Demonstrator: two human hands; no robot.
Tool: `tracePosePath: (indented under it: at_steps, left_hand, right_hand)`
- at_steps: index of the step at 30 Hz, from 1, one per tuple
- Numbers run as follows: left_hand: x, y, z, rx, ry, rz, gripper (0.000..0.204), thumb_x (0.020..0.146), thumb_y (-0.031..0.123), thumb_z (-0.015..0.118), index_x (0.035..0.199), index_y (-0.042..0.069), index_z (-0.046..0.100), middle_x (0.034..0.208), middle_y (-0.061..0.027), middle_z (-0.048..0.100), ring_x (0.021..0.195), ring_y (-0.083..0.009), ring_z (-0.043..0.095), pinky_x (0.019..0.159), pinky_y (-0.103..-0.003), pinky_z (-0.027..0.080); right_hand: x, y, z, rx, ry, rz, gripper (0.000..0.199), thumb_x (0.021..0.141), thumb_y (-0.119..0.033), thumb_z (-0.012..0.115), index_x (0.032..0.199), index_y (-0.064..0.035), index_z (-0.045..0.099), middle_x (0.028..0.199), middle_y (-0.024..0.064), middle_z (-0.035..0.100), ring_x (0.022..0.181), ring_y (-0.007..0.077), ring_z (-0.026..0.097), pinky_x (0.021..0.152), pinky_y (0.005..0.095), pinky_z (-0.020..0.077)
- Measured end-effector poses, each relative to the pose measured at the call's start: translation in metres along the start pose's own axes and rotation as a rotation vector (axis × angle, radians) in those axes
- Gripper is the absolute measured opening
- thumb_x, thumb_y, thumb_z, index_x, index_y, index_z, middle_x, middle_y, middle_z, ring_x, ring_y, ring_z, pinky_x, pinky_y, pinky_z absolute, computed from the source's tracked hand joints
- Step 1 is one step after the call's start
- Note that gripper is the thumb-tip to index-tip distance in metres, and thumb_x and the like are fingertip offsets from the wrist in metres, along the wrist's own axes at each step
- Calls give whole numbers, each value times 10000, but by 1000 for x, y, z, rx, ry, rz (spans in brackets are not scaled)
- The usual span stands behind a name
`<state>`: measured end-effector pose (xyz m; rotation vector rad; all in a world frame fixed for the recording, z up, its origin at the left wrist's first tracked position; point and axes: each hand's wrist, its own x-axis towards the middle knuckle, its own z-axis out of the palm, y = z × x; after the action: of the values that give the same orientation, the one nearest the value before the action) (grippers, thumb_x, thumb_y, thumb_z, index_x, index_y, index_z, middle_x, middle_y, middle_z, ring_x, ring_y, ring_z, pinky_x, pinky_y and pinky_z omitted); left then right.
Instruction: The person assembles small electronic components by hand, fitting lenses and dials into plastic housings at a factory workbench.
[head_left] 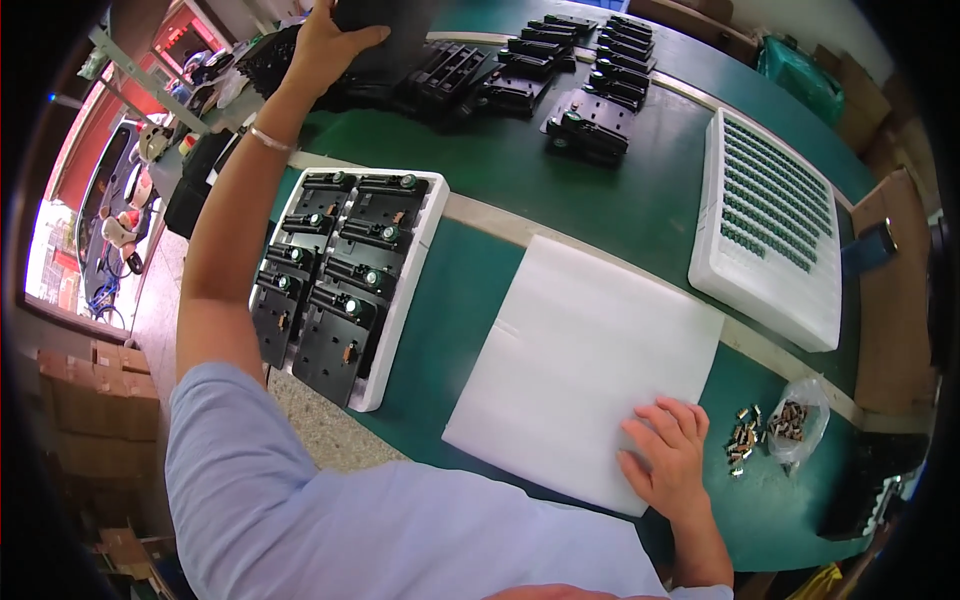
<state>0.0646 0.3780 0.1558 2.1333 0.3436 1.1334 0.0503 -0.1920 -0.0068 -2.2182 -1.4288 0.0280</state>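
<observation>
My left hand point(330, 40) reaches far up and left and grips a stack of black flat parts point(395, 35) at the top of the view. My right hand point(668, 450) lies flat with fingers spread on the lower right corner of a white foam sheet point(580, 370) on the green table point(620, 200). A white foam tray point(425, 225) below my left arm holds two rows of black circuit parts with green knobs point(345, 275).
Rows of black parts point(590, 90) lie at the far side of the table. A white tray of small green components point(775, 220) sits at the right. Loose small metal pieces point(742, 437) and a clear bag of them point(795, 420) lie beside my right hand. Cardboard boxes point(895, 300) stand at the right.
</observation>
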Motion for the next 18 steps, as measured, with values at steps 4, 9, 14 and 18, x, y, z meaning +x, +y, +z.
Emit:
tracePosePath:
  at_steps: [4,9,14,18]
  left_hand:
    - [-46,31,12,58,-122,165,642,714,-29,790,1292,-17,511,1109,-133,647,1047,-247,626,934,-371,516]
    - [-94,57,44,372,-414,601,750,644,25,800,1334,64,508,1270,-160,552,1193,-345,553,1048,-381,438]
    - [-150,57,81,463,-595,728,757,612,2,773,1319,100,522,1292,-152,491,1165,-366,525,997,-429,435]
    - [-169,53,107,519,-607,889,765,617,110,817,1322,134,520,1214,-127,496,1162,-293,525,819,-411,430]
  right_hand:
    - [4,-2,2,3,6,-12,354,706,-200,757,1046,-128,692,1176,37,622,1173,286,519,1001,485,341]
    - [3,0,2,-9,18,-21,353,724,-196,766,1062,-131,686,1185,30,620,1185,274,518,1006,481,345]
    - [2,-2,0,-4,21,-20,337,754,-193,759,1078,-143,679,1199,28,612,1196,266,516,1025,474,340]
    - [1,-1,0,-14,18,-25,358,762,-198,758,1104,-147,669,1212,29,604,1202,264,513,1028,474,339]
